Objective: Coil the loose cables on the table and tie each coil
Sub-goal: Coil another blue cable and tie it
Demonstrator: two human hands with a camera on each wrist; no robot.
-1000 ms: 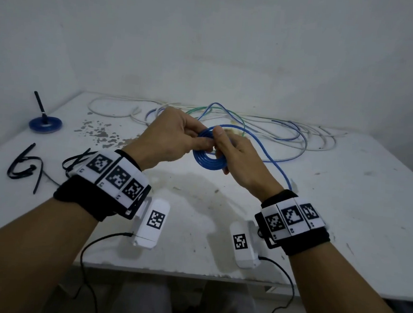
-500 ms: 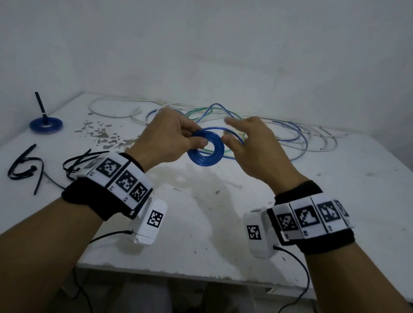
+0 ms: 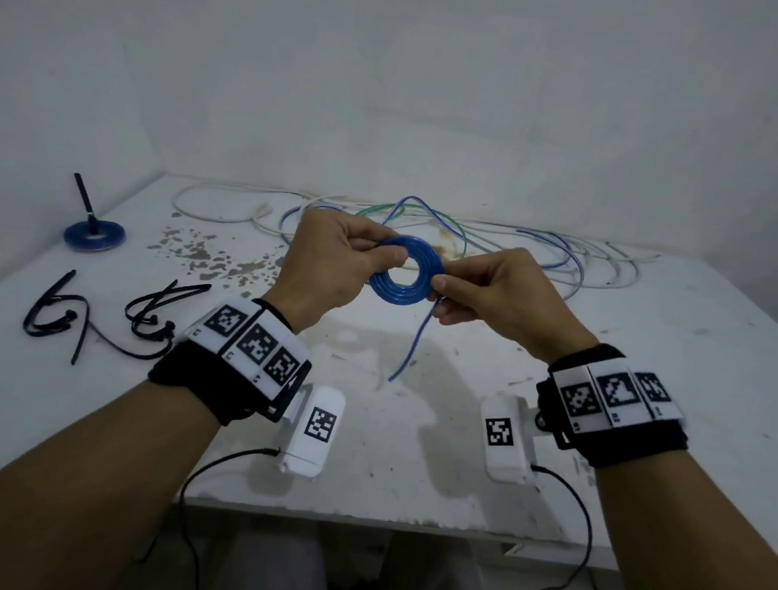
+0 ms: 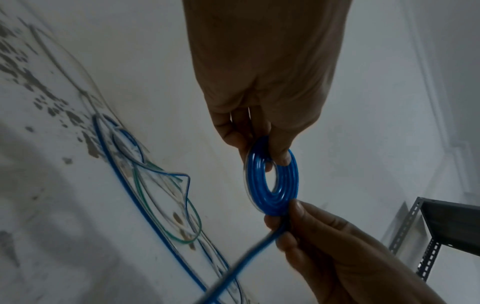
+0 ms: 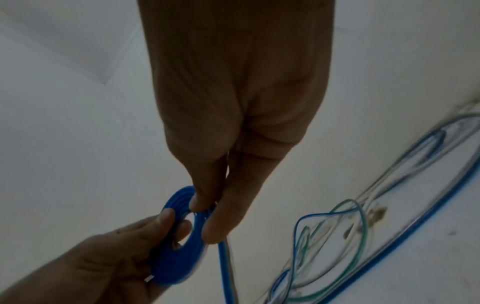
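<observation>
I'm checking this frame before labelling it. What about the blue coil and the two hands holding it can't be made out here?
- Blue coil, head view: its left edge is hidden under the left hand, so the inner cable end is unseen.
- Coil's turn count: the right wrist view blurs it.
- Loose tail: motion-blurred in the left wrist view.
- Right hand: its fingertips' grip is hidden behind its knuckles in the head view.

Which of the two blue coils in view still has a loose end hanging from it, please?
The blue coil held between the left hand and right hand. Its tail hangs toward the table; the tied coil lies at far left.
</observation>
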